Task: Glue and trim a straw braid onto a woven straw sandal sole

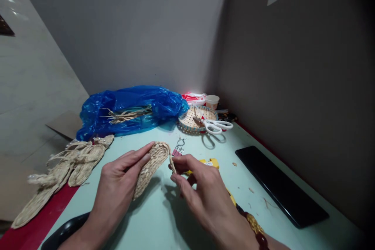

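Note:
My left hand [124, 181] pinches a woven straw sole [152, 166] by its left edge, thumb on its face, and holds it tilted above the table. From the sole's rounded top a twisted straw cord [171, 160] runs down to the right. My right hand [197, 187] grips that cord between thumb and fingers, a short way from the sole. Beyond the hands lie a pink binder clip [177, 152] and a few dark wire pieces. Partly behind my right hand is a yellow object [212, 163], its kind hidden.
A blue plastic bag [134, 95] with dry straw strands [125, 115] stands at the back. White-handled scissors [215, 127] rest on a woven basket [187, 121] near a paper cup [212, 101]. Woven straw slippers [88, 160] lie left, a black flat object [281, 185] right.

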Tool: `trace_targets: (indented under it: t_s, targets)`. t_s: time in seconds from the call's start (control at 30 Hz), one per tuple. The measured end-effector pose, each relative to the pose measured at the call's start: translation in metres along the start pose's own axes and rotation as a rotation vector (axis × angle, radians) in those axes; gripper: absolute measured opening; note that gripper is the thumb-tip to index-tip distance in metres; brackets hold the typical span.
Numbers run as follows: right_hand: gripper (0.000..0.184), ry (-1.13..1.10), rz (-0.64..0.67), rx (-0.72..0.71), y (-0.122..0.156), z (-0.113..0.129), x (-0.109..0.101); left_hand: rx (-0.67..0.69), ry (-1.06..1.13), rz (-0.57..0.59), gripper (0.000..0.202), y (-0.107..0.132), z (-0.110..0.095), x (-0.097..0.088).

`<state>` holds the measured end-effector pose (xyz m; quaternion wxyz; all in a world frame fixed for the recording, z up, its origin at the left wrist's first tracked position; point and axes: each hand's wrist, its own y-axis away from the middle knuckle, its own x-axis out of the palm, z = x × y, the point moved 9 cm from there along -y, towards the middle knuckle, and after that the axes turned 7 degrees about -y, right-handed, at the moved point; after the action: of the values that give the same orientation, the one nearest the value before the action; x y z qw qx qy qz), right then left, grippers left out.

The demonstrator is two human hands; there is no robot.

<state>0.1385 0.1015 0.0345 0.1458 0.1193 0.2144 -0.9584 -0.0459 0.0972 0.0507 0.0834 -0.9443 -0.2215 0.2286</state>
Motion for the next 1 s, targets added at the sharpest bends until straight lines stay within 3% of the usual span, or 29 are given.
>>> trace_targets:
  t_s: [0.1,0.2,0.5,1.0]
  targets:
    - [0.004,-0.252,0.052,0.156,-0.002,-0.014,0.007,-0.052,0.040,0.018,0.027,0.004,0.006,0.007]
    - [0.006,-0.393,0.068,0.207,-0.004,-0.020,0.011,-0.123,0.095,0.048,0.029,0.009,0.013,0.014]
    - [0.026,-0.543,0.064,0.327,-0.009,-0.031,0.012,-0.204,0.145,0.072,0.029,0.025,0.015,0.023]
    - [0.038,-0.769,0.036,0.431,-0.006,-0.033,0.019,-0.158,0.106,0.036,0.032,0.036,0.011,0.021]
